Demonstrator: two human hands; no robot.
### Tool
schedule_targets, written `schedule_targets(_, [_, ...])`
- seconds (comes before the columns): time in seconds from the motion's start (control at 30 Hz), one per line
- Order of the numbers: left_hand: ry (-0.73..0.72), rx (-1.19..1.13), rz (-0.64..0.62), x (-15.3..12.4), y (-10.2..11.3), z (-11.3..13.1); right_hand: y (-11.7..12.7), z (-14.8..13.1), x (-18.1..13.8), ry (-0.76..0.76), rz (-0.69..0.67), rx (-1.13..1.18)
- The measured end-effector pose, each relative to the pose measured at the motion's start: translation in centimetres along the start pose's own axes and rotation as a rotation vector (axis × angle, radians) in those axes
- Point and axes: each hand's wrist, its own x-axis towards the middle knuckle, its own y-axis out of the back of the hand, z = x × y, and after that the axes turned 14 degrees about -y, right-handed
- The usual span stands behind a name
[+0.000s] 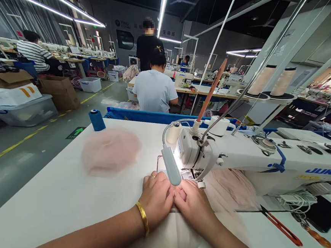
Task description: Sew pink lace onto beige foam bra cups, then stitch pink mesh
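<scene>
My left hand [157,195] and my right hand [193,200] are side by side just in front of the needle area of a white sewing machine [227,144]. Both have curled fingers, pinching a thin pale pink fabric [177,234] that hangs down toward me. A grey lamp head [171,165] lights the spot and covers part of the fingertips and the needle. More of the sheer pink fabric [230,187] lies bunched under the machine arm, right of my right hand.
A sheer pink fabric piece [111,150] and a blue thread cone [97,120] lie on the white table [60,208] at left. Orange-handled snips [282,225], a black phone-like slab [321,213] and a coiled white cable [297,200] are at right. A seated person [154,88] works ahead.
</scene>
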Motion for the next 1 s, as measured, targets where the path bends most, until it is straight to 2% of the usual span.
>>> schedule_targets(0.07, [-0.024,0.035,0.029,0.2,-0.1,-0.3,-0.2,0.0,0.4,-0.043,-0.009,-0.044])
schedule_targets(0.17, [-0.092,0.018,0.144,0.2,-0.3,-0.8,-0.4,0.2,0.7,-0.125,-0.007,-0.073])
schedule_targets(0.27, [-0.28,0.058,0.259,0.0,-0.5,-1.2,-0.5,0.4,0.6,-0.178,0.012,-0.042])
schedule_targets(0.37, [-0.478,0.106,0.337,-0.3,-0.7,-1.3,-0.5,0.8,0.4,-0.163,0.012,0.017])
schedule_targets(0.5, [-0.591,0.132,0.281,-0.6,-0.4,-1.3,-0.3,1.5,0.1,-0.073,0.013,0.058])
schedule_targets(0.6, [-0.585,0.178,0.248,-0.7,-0.2,-1.4,-0.1,2.1,0.0,0.032,0.036,0.062])
schedule_targets(0.77, [-0.587,0.236,0.276,-0.7,-0.1,-1.3,0.3,2.8,0.0,0.201,0.009,0.044])
schedule_targets(1.0, [-0.668,0.336,0.25,-1.0,0.4,-1.0,0.6,2.6,-0.1,0.246,-0.005,0.004])
